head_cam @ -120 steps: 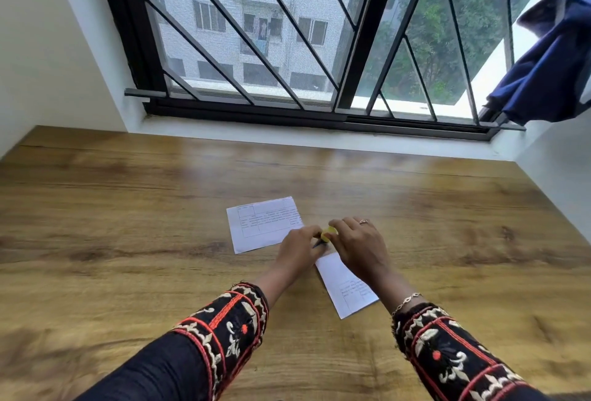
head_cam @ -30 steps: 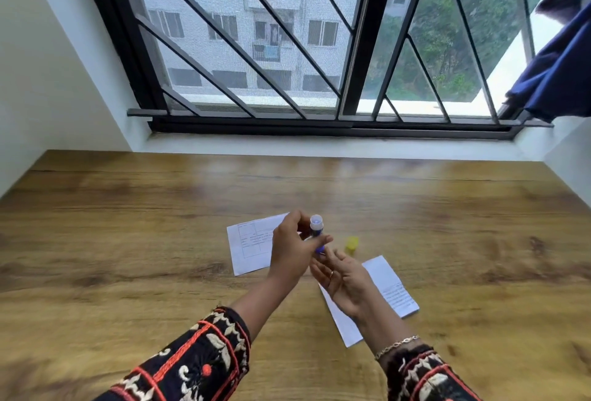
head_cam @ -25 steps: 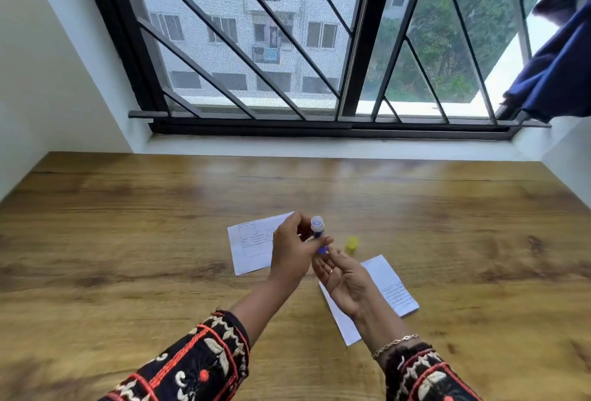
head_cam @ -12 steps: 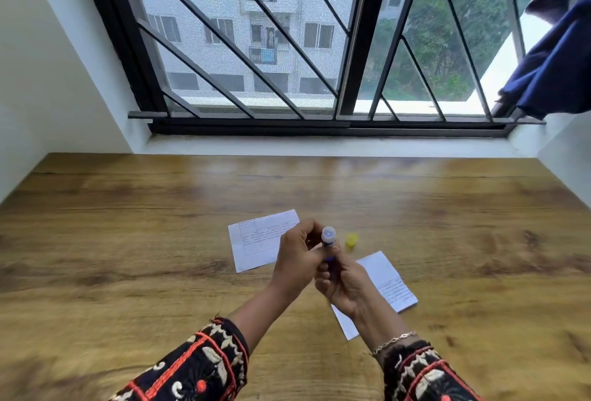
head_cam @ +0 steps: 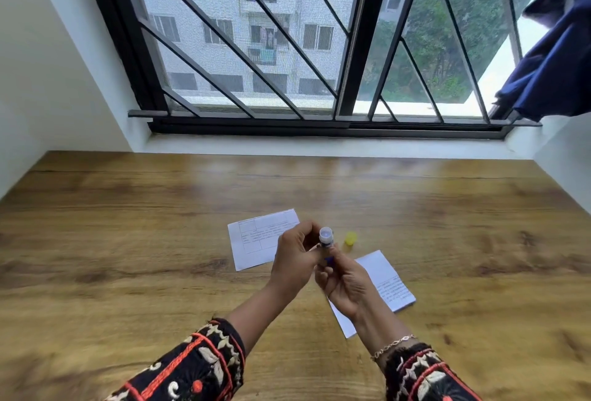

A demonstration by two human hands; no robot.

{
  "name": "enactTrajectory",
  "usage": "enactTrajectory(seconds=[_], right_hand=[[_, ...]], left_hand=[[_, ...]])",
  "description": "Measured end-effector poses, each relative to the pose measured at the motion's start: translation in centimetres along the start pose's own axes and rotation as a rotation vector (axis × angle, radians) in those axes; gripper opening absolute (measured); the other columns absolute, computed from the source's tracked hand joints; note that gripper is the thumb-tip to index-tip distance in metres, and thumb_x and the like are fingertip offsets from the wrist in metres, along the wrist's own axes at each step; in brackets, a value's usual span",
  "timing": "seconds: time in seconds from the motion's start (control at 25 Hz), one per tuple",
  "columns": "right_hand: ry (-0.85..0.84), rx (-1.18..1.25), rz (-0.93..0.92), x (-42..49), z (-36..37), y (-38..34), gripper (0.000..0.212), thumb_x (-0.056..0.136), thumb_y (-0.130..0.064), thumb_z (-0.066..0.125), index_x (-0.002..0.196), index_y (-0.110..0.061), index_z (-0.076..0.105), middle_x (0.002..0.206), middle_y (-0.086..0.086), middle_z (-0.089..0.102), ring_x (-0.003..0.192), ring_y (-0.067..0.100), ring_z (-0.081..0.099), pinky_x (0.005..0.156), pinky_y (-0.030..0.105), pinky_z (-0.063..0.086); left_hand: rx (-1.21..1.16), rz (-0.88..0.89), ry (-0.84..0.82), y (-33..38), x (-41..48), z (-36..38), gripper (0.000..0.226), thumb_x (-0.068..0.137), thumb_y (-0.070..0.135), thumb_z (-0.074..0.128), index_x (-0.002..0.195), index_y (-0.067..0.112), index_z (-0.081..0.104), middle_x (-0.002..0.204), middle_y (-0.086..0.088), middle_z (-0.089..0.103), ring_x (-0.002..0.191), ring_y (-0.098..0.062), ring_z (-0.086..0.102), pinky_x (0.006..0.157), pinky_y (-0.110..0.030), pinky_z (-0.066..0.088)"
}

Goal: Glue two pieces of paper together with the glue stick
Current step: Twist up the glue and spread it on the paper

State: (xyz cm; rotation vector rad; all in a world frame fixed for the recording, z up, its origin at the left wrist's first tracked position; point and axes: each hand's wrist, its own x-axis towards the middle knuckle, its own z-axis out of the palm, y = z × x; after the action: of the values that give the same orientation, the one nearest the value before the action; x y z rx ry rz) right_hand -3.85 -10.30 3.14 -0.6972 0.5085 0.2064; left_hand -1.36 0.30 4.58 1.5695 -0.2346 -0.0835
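An uncapped glue stick (head_cam: 326, 238) with a blue body stands upright above the wooden table (head_cam: 128, 240), pale open end up. My left hand (head_cam: 295, 260) grips its upper part. My right hand (head_cam: 345, 282) pinches its lower end from below. The yellow cap (head_cam: 350, 238) lies on the table just right of the stick. One printed paper (head_cam: 256, 240) lies flat behind my left hand. A second paper (head_cam: 387, 282) lies under and to the right of my right hand, partly hidden by it.
A barred window (head_cam: 287, 49) with a white sill runs along the table's far edge. White walls close in both sides. A blue cloth (head_cam: 553, 74) hangs at the upper right.
Both hands have drifted slightly right with the glue stick held upright. My right fingers have closed on the stick's lower end. The cap and papers lie where they were.
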Motion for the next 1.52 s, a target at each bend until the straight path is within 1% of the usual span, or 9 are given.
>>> enactTrajectory(seconds=[0.12, 0.32, 0.48, 0.64, 0.84, 0.96, 1.08, 1.28, 1.52], right_hand=[[0.044, -0.085, 0.017, 0.0, 0.3, -0.2, 0.029, 0.092, -0.023, 0.049, 0.069, -0.01, 0.06, 0.046, -0.002, 0.045, 0.036, 0.005, 0.039, 0.034, 0.015, 0.035], [-0.076, 0.01, -0.033, -0.3, 0.0, 0.4, 0.021, 0.092, -0.019, 0.044, 0.094, -0.006, 0.06, 0.066, 0.002, 0.062, 0.056, 0.008, 0.06, 0.052, 0.017, 0.052], [-0.081, 0.018, -0.03, -0.4, 0.3, 1.0, 0.016, 0.086, -0.023, 0.049, 0.08, -0.01, 0.057, 0.052, -0.004, 0.049, 0.045, 0.005, 0.045, 0.044, 0.015, 0.043], [-0.014, -0.116, 0.025, -0.4, 0.3, 1.0, 0.034, 0.094, -0.036, 0.04, 0.072, -0.013, 0.052, 0.046, -0.004, 0.04, 0.039, 0.006, 0.036, 0.038, 0.016, 0.032], [-0.036, -0.023, -0.026, -0.4, 0.1, 0.7, 0.023, 0.092, -0.026, 0.045, 0.087, -0.009, 0.059, 0.053, -0.002, 0.057, 0.045, 0.006, 0.051, 0.043, 0.014, 0.044], [-0.08, 0.061, -0.056, -0.5, 0.2, 0.9, 0.017, 0.078, -0.024, 0.056, 0.087, -0.009, 0.058, 0.053, -0.004, 0.055, 0.045, 0.005, 0.049, 0.045, 0.013, 0.044], [-0.032, 0.049, -0.052, -0.6, 0.2, 0.9, 0.02, 0.088, -0.026, 0.047, 0.079, -0.01, 0.055, 0.044, -0.005, 0.047, 0.039, 0.004, 0.042, 0.039, 0.014, 0.038], [0.091, -0.082, -0.05, -0.9, 0.6, 0.8, 0.036, 0.095, -0.028, 0.042, 0.064, -0.012, 0.049, 0.039, -0.005, 0.033, 0.032, 0.005, 0.028, 0.033, 0.016, 0.025], [-0.038, 0.116, -0.086, -1.2, 0.2, 1.5, 0.027, 0.094, -0.021, 0.042, 0.09, -0.005, 0.063, 0.06, 0.002, 0.06, 0.049, 0.008, 0.057, 0.048, 0.018, 0.051]], left_hand=[[-0.026, -0.004, -0.033, 0.3, -0.2, 0.1, 0.013, 0.066, 0.002, 0.069, 0.07, 0.004, 0.057, 0.066, -0.007, 0.06, 0.063, -0.019, 0.056, 0.06, -0.032, 0.049], [-0.007, 0.016, 0.03, 0.2, 0.4, -0.3, 0.016, 0.067, 0.004, 0.067, 0.071, -0.003, 0.053, 0.069, -0.015, 0.058, 0.067, -0.019, 0.055, 0.064, -0.038, 0.048], [-0.014, 0.001, -0.007, 0.4, 0.3, -0.4, 0.016, 0.067, 0.004, 0.067, 0.073, -0.004, 0.055, 0.069, -0.01, 0.06, 0.067, -0.016, 0.057, 0.065, -0.032, 0.049], [-0.023, -0.027, -0.059, 0.8, -0.2, -0.2, 0.017, 0.067, 0.004, 0.067, 0.077, -0.005, 0.056, 0.066, -0.006, 0.06, 0.06, -0.021, 0.056, 0.059, -0.031, 0.048], [-0.043, -0.002, 0.006, 0.9, 0.0, -0.3, 0.015, 0.066, 0.003, 0.068, 0.075, -0.004, 0.057, 0.071, -0.007, 0.062, 0.069, -0.016, 0.059, 0.068, -0.034, 0.051], [-0.049, -0.009, 0.015, 1.1, 0.2, -0.1, 0.014, 0.066, 0.0, 0.069, 0.077, -0.002, 0.061, 0.072, -0.004, 0.064, 0.071, -0.012, 0.061, 0.069, -0.028, 0.052], [-0.041, 0.003, -0.03, 1.1, 0.3, 0.1, 0.017, 0.066, -0.001, 0.07, 0.08, -0.005, 0.062, 0.073, -0.006, 0.064, 0.071, -0.012, 0.062, 0.071, -0.027, 0.053], [-0.014, 0.006, -0.124, 1.2, -0.4, 0.3, 0.018, 0.065, 0.001, 0.069, 0.071, 0.018, 0.067, 0.065, 0.008, 0.065, 0.065, -0.01, 0.061, 0.066, -0.026, 0.051], [-0.051, -0.011, -0.021, 1.7, 0.0, 0.0, 0.014, 0.072, -0.012, 0.069, 0.08, -0.001, 0.065, 0.068, -0.005, 0.063, 0.063, -0.007, 0.06, 0.061, -0.017, 0.051]])
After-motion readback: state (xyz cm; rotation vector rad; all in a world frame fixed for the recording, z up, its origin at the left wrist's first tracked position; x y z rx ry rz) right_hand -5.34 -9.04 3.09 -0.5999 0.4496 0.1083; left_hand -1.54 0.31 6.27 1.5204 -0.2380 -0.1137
